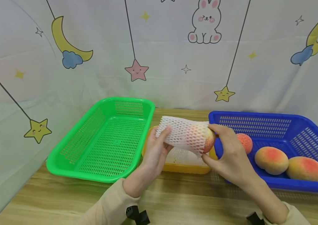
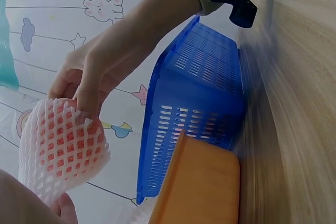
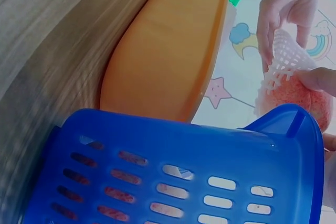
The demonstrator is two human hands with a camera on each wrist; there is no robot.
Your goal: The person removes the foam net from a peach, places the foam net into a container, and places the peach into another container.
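A white foam net sleeve [image 1: 173, 131] covers most of a red-and-yellow peach [image 1: 210, 140], held in the air over a yellow-orange container [image 1: 184, 168]. My left hand [image 1: 156, 151] grips the loose left end of the net, thumb on top. At the other end, my right hand [image 1: 230, 154] holds the peach between thumb and fingers, right by the net's rim. The peach's bare end shows there, partly behind the fingers. In the left wrist view, reddish skin shows through the stretched mesh [image 2: 63, 145]; the right wrist view shows the right thumb [image 3: 315, 80] against the peach.
On the left stands a green basket [image 1: 91, 176] with nothing visible in it. A blue basket [image 1: 302, 186] on the right contains several fruits, among them a peach [image 1: 271, 160] and a mango-shaped one [image 1: 306, 168]. White material [image 1: 184, 156] lies in the yellow-orange container. A printed curtain [image 1: 176, 84] hangs behind.
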